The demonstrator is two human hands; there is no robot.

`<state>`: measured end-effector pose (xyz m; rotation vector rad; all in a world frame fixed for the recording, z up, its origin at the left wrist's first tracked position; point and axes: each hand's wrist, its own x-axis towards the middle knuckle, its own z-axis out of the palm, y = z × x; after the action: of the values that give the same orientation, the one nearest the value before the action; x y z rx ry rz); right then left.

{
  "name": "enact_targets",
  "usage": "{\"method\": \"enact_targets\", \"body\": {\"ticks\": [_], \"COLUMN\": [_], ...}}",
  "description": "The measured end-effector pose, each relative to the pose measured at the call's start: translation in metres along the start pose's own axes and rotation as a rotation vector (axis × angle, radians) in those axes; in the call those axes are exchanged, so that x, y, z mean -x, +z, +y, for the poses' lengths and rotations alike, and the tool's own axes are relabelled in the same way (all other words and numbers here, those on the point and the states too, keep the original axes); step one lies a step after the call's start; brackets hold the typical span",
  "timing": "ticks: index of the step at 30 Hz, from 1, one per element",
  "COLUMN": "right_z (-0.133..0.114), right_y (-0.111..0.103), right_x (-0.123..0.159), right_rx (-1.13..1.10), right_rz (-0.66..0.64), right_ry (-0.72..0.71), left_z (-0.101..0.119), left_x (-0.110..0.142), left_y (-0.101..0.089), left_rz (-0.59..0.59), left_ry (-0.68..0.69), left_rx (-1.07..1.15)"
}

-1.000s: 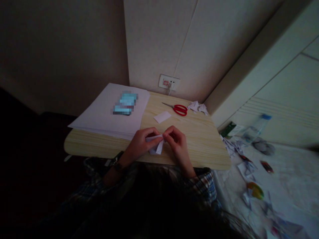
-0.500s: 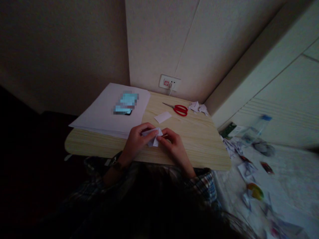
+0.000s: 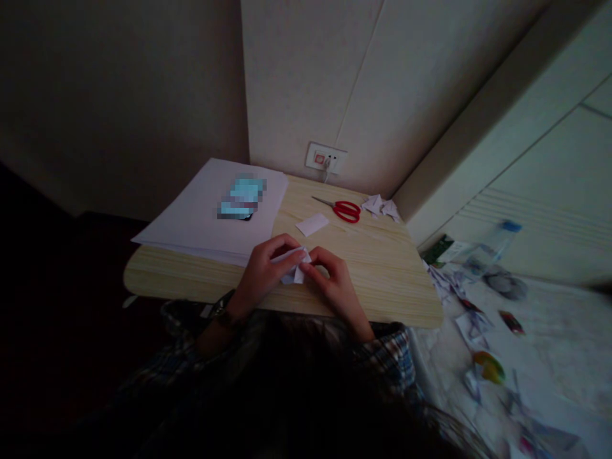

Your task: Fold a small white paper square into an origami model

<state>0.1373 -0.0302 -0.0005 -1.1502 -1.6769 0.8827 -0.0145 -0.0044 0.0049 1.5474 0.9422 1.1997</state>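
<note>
Near the front edge of the table, my left hand (image 3: 269, 264) pinches a piece of folded white paper (image 3: 299, 274) between thumb and fingers. From the other side, my right hand (image 3: 333, 275) grips the same paper, its thumb and forefinger closed on the right end. Parts of the folds are hidden behind my fingers. Just beyond the hands lies a small white paper rectangle (image 3: 312, 224). Scissors with red handles (image 3: 346, 211) rest farther back, their blades pointing left. Several folded paper pieces (image 3: 380, 206) sit at the table's far right corner.
Large white sheets (image 3: 191, 223) cover the left of the wooden table (image 3: 382, 274), with a blurred-out phone (image 3: 241, 199) on top. A wall socket (image 3: 326, 158) holds a plug behind. Right of the table, a pale surface bears a clear bottle (image 3: 497, 245) and scattered paper.
Both hands stay in nearly the same place, still holding the folded paper. The paper and thumbs have shifted very slightly. Everything else on the table is unmoved.
</note>
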Motion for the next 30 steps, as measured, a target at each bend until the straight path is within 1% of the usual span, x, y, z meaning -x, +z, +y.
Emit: {"method": "enact_targets", "body": {"ticks": [3,8,15,17,21,23,26,30], "right_z": [0.0002,-0.0026,0.0003,0.0015,0.0022,0.0025,0.0030,0.0030], "right_y": [0.0008,0.0000,0.0011,0.0018,0.0020,0.0016,0.0012,0.0015], "right_x": [-0.0006,0.0004,-0.0012,-0.0018,-0.0017,-0.0015,-0.0014,-0.0010], "right_rx": [0.012,0.003,0.048,0.042,0.039,0.063,0.088,0.079], "right_rz": [-0.039,0.032,0.035,0.031,-0.017,-0.015,0.015,0.015], "right_ry": [-0.011,-0.003,-0.042,-0.040,-0.019,-0.023,-0.044,-0.049], "left_z": [0.0005,-0.0039,-0.0033,-0.0022,-0.0016,-0.0020,-0.0024,-0.0020], "left_x": [0.0004,-0.0003,0.0008,0.0010,0.0005,0.0001,0.0001,0.0002], "left_y": [0.0000,-0.0003,-0.0008,-0.0009,-0.0012,-0.0012,-0.0010,-0.0007], "left_rz": [0.032,0.056,0.064,0.084,0.151,0.169,0.163,0.163], "left_ry": [-0.012,-0.007,0.001,-0.010,-0.024,-0.020,-0.012,-0.004], "left_rx": [0.032,0.042,0.005,0.007,0.029,0.034,0.027,0.051]}}
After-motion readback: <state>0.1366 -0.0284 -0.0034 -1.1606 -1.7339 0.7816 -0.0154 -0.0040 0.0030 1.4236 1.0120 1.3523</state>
